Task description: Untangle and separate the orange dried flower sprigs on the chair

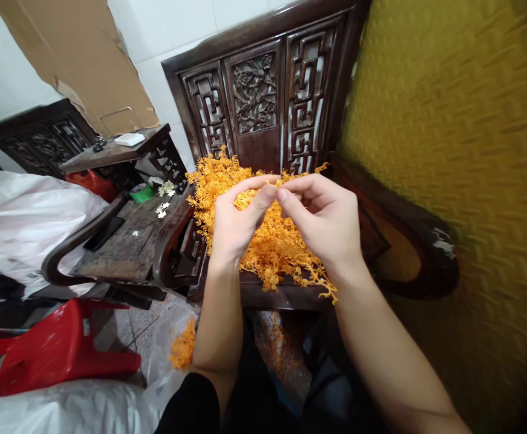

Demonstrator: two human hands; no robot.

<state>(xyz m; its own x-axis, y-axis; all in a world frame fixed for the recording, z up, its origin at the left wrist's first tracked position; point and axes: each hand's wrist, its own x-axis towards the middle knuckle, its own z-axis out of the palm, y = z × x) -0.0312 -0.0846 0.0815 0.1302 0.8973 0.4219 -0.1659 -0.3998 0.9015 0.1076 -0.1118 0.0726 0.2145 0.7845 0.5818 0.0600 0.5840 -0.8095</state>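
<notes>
A big heap of orange plastic flower sprigs lies on the seat of a dark carved wooden chair. Above the heap, my left hand and my right hand meet at the fingertips. Both are closed in a pinch, thumb against forefinger. A bit of an orange sprig shows between them, and both hands seem to grip it. Most of that piece is hidden by the fingers. Loose sprigs stick out beneath my right wrist at the seat's front edge.
To the left, a wooden chair bears green tape, pale flower pieces and a dark phone-like object. A red plastic stool and white bags stand beyond. A yellow textured surface rises close on the right.
</notes>
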